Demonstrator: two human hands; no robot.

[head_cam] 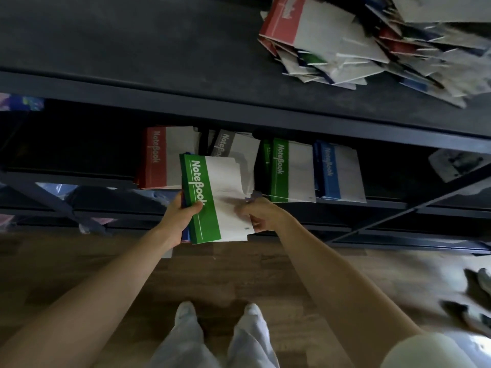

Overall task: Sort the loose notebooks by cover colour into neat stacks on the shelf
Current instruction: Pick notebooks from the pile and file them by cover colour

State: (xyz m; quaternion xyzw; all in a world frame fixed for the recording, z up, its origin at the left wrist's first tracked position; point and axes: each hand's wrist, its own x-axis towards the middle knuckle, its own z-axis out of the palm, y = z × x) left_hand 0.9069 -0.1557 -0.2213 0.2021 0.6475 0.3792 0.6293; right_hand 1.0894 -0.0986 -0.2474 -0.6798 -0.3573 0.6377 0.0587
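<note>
Green-banded white paper notebook [210, 197]: tops a handheld bundle [186, 235], just before the dark metal shelf [239, 112].
Left hand [180, 216]: grips the bundle's green edge.
Right hand [261, 215]: blurred, pinches the white edge.
Risk: the bundle may fan and slip if the top one is pulled.

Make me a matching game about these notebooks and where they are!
Things:
1. red stack
2. blue stack
3. messy pile
4. green notebook

Places:
A. on the top shelf
B. held by the left hand and the right hand
C. leftmost of the sorted stacks
D. rightmost of the sorted stacks

Pairs: 1-C, 2-D, 3-A, 4-B.
</note>
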